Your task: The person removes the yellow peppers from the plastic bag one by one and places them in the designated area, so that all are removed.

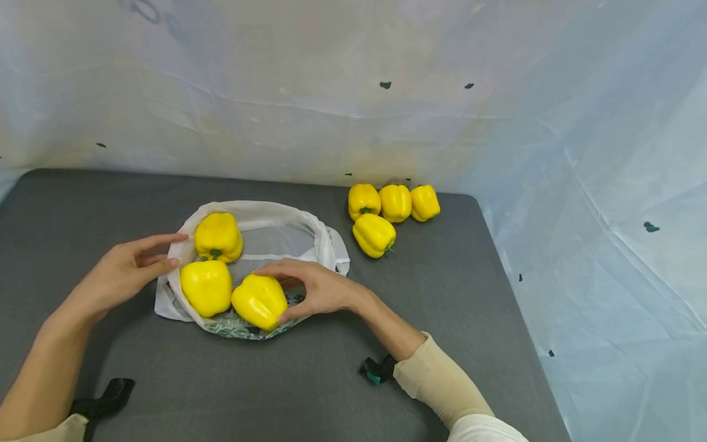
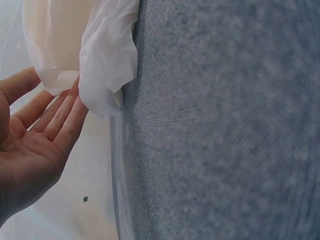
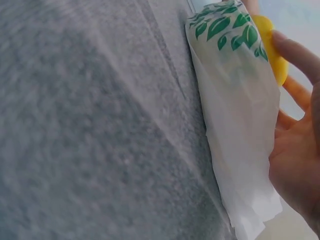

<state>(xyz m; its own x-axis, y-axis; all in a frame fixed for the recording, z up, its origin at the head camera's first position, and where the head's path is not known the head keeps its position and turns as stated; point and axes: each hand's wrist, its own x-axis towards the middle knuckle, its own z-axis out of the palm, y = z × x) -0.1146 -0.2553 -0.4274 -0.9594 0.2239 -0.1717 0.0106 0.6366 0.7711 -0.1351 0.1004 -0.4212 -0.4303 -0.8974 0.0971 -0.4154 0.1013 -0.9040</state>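
A white plastic bag (image 1: 259,212) with green leaf print lies with its mouth wide on the dark table. Two yellow peppers (image 1: 207,288) sit inside at its left. My right hand (image 1: 317,288) grips a third yellow pepper (image 1: 258,301) between thumb and fingers, over the bag's front right part; the right wrist view shows this pepper (image 3: 272,52) above the printed bag side (image 3: 240,115). My left hand (image 1: 124,270) touches the bag's left rim with extended fingers; in the left wrist view the fingers of this hand (image 2: 45,125) rest against the white plastic (image 2: 107,55).
Several yellow peppers (image 1: 395,203) stand together at the table's back right, to the right of the bag. Pale plastic sheeting (image 1: 309,92) hangs behind the table (image 1: 442,294) and along its right side. Black straps (image 1: 381,369) are near both wrists.
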